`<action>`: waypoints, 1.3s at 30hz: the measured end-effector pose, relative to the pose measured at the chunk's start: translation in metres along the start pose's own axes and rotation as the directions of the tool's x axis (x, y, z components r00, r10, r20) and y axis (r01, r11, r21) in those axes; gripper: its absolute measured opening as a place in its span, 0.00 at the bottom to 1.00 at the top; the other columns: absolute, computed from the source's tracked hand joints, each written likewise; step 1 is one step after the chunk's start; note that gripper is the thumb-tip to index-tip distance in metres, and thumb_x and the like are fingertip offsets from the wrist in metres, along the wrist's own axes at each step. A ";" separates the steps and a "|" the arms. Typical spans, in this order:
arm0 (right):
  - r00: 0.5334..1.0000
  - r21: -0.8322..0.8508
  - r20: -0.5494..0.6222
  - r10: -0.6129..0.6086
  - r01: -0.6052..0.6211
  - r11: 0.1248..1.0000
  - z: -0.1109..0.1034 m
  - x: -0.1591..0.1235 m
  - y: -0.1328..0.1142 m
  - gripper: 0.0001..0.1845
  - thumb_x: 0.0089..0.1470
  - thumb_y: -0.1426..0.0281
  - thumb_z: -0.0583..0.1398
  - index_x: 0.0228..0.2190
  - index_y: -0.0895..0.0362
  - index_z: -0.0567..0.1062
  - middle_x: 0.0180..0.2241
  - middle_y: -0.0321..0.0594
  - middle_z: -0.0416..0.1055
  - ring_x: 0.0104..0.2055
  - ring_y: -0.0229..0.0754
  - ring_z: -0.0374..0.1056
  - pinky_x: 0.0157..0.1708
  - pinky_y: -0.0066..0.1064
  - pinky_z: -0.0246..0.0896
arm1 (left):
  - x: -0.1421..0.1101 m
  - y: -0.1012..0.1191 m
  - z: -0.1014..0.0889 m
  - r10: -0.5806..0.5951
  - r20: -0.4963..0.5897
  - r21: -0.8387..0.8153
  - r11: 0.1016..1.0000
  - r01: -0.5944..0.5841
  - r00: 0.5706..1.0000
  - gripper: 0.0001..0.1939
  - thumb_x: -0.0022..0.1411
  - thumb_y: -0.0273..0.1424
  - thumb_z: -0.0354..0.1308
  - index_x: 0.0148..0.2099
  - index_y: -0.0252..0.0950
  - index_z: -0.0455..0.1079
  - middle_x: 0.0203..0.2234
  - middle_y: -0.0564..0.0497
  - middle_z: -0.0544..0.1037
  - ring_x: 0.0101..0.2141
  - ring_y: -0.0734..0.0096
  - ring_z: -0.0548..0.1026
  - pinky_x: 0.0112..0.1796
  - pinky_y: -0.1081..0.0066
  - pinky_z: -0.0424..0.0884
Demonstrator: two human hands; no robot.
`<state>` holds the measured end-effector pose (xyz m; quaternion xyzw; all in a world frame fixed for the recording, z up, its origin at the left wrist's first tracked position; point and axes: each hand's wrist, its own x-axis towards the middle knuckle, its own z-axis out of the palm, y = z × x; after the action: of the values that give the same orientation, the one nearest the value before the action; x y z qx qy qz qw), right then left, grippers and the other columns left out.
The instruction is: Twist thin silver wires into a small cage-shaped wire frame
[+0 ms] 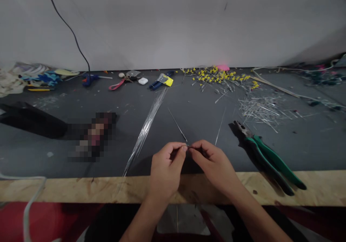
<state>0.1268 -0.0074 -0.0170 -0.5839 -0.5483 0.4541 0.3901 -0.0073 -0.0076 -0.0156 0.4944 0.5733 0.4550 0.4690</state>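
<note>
Currently, the left hand [167, 164] and right hand [216, 164] are pinching a thin wire [187, 145] over the desk's [194, 115] near side; fingertip work is seemingly underway, next calling for steady grips.

There are two hands [165, 171], one pliers [266, 157], one wire bundle [147, 128], one white case [143, 80], one pink strap [117, 84] and uncountably many yellow tips [216, 76].
</note>
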 end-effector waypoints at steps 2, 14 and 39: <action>1.000 -0.008 -0.003 0.017 -0.017 1.000 0.000 -0.001 0.001 0.07 0.53 0.68 0.56 0.26 0.54 0.73 0.24 0.32 0.69 0.27 0.38 0.63 0.28 0.29 0.56 | 0.001 -0.001 0.000 -0.038 0.021 -0.021 0.999 0.039 0.999 0.07 0.57 0.33 0.58 0.35 0.37 0.76 0.27 0.50 0.78 0.29 0.70 0.74 0.31 0.72 0.69; 1.000 0.105 0.031 -0.004 0.001 0.995 -0.001 0.003 0.000 0.06 0.53 0.68 0.56 0.27 0.55 0.72 0.25 0.32 0.69 0.29 0.37 0.64 0.30 0.28 0.58 | 0.007 -0.010 0.006 -0.126 0.041 -0.297 0.946 0.133 0.991 0.06 0.55 0.32 0.59 0.34 0.35 0.74 0.25 0.53 0.76 0.26 0.76 0.72 0.26 0.77 0.69; 0.990 0.149 -0.051 0.133 -0.124 0.981 -0.001 0.009 0.002 0.07 0.49 0.65 0.61 0.29 0.55 0.76 0.27 0.35 0.74 0.31 0.38 0.67 0.33 0.31 0.60 | 0.005 -0.015 0.012 -0.065 -0.034 -0.206 0.977 0.057 0.997 0.07 0.57 0.34 0.59 0.35 0.37 0.74 0.27 0.54 0.78 0.28 0.76 0.73 0.30 0.76 0.70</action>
<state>0.1281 0.0013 -0.0192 -0.6018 -0.4628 0.4992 0.4177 0.0020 -0.0031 -0.0325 0.4161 0.5477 0.5070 0.5195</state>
